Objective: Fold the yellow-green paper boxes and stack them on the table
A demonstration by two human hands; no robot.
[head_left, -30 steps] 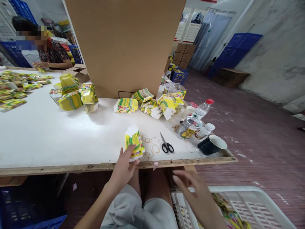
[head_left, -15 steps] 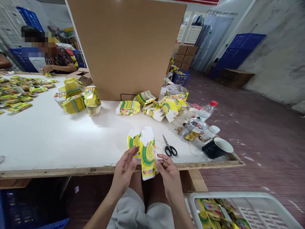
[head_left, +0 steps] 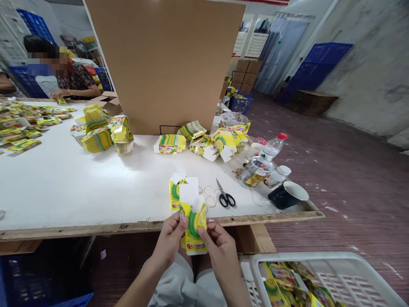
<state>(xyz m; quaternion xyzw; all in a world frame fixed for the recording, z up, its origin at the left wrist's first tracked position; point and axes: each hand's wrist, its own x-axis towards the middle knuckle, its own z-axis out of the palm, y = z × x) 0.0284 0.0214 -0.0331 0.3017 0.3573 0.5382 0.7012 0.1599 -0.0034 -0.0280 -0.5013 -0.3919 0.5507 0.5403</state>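
Both my hands hold one yellow-and-green printed carton just in front of the table's wooden front edge, over my lap. My left hand pinches its left side and my right hand grips its right side; a white flap stands up at its top. A second carton of the same print lies on the white table right behind it. Several rubber bands and black-handled scissors lie to the right of that carton.
Folded cartons are heaped at mid-table and to the left, before a tall cardboard sheet. A plastic cup, bottle and dark mug crowd the right corner. A white basket of packets sits lower right. Another person works far left.
My right hand came up from the basket with a carton and my left hand left the carton on the table to join it; both have since drawn it lower, toward my lap.
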